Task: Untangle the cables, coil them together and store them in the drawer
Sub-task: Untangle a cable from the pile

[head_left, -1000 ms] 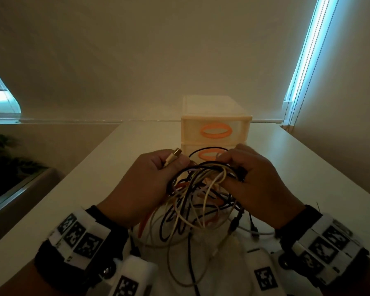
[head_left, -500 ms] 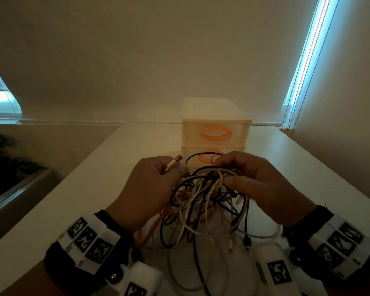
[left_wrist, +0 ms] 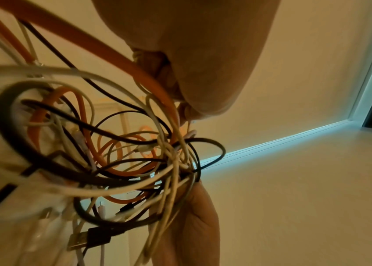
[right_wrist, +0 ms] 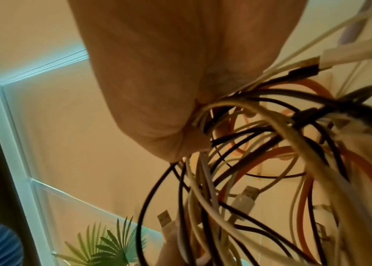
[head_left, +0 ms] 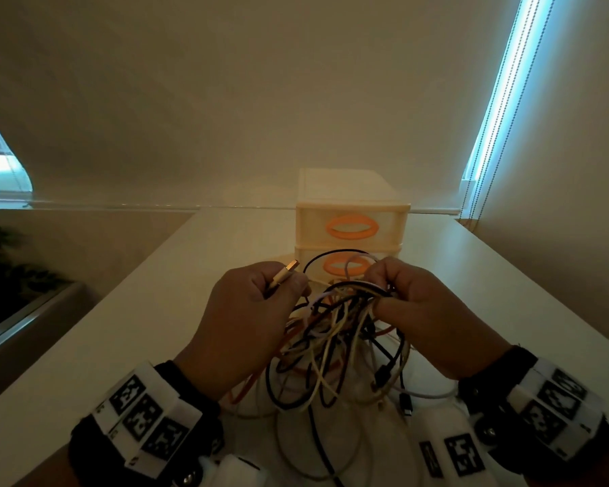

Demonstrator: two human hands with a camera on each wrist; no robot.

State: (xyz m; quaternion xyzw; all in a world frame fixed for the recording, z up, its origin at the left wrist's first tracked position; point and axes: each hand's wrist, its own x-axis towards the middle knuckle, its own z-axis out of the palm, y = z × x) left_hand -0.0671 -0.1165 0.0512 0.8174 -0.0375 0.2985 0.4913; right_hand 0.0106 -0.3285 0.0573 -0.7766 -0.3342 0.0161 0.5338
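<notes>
The table (head_left: 127, 346) lies under both hands and runs away from them to the wall. On it, just behind the hands, stands the drawer unit (head_left: 352, 219) with two drawers, both closed, each with an orange handle.

Between the hands hangs the tangle (head_left: 334, 346) of cables: black, white, cream and orange ones, all looped through each other. Its lower loops reach down to the table near the wrists, and some plugs hang free on the right side.

The right hand (head_left: 426, 311) grips a bunch of strands at the top of the tangle, the fingers curled around them. The left hand (head_left: 250, 318) pinches one cream cable just behind its gold plug (head_left: 286, 275), which points up and away from the hand.

I judge the cables to be light, soft and quite limp, so they will not keep any shape alone. The smooth jackets can slip in the fingers, and pulling hard will only tighten the knots. The best place to hold is close behind a plug, where the cable is stiffer, and then to feed this end back through the loops.
</notes>
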